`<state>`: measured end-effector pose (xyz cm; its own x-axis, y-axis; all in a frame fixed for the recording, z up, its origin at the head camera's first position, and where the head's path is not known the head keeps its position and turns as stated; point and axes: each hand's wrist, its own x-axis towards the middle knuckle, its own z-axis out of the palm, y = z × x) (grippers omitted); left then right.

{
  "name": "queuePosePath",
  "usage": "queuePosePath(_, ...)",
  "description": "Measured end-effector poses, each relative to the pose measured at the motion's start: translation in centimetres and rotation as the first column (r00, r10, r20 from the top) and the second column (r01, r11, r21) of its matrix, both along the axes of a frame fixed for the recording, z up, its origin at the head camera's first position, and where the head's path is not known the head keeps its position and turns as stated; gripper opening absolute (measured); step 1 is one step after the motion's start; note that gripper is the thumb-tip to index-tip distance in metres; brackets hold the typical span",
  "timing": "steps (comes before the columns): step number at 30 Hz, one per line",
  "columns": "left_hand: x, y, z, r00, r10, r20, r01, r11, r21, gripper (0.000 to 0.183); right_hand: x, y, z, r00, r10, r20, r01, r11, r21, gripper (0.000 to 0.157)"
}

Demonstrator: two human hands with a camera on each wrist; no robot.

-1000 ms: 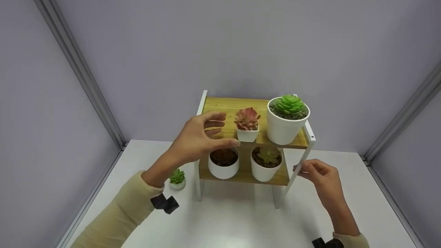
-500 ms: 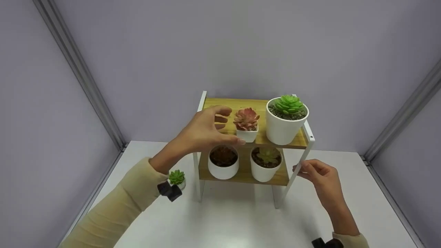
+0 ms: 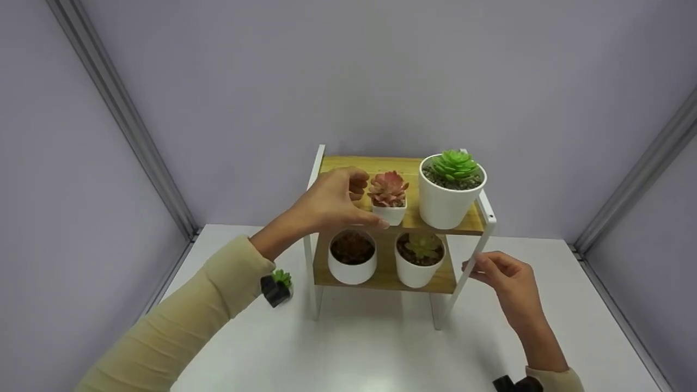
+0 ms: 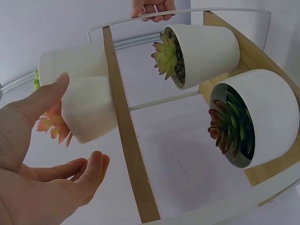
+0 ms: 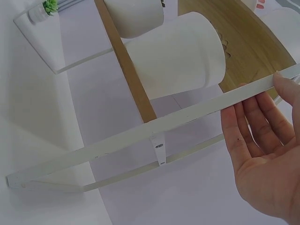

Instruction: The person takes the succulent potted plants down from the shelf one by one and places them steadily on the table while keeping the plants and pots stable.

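On the upper board of a two-tier plant stand (image 3: pixel 370 162), a pink succulent in a small white square pot (image 3: pixel 389 215) stands left of a large white pot (image 3: pixel 446 204) with a green succulent. My left hand (image 3: pixel 337 201) curves around the small pot's left side. Its thumb lies at the pot's front; in the left wrist view a gap shows between the other fingers (image 4: pixel 91 176) and the pot. Whether the thumb touches is unclear. With thumb and fingers, my right hand (image 3: pixel 506 280) grips the stand's white right front leg (image 5: pixel 197 107).
Two white potted succulents, a reddish one (image 3: pixel 353 269) and a green one (image 3: pixel 418 272), stand on the lower board. Left of the stand, a tiny green potted succulent (image 3: pixel 283 277) sits on the white table (image 3: pixel 245 348), partly hidden by the left wrist camera. Grey walls surround the table.
My left hand has moved right and closer to the small square pot, its fingers drawing in beside the pink succulent. The right hand stays on the stand's leg.
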<state>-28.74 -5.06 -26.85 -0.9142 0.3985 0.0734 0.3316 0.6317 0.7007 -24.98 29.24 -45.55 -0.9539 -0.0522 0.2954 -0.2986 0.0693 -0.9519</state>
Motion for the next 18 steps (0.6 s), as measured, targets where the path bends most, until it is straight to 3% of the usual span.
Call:
queuePosePath(13, -1.0, 0.4, -0.1, 0.998, -0.048, -0.032, 0.048, 0.999, -0.003, 0.079, 0.3, -0.2, 0.1, 0.999, -0.028, 0.018, 0.027, 0.999, 0.034, 0.033)
queuePosePath(18, -1.2, 0.9, -0.2, 0.998, -0.038, -0.04, 0.037, 0.999, -0.023, 0.08, 0.3, -0.2, 0.1, 0.999, -0.041, 0.024, 0.04, 0.999, 0.031, 0.033)
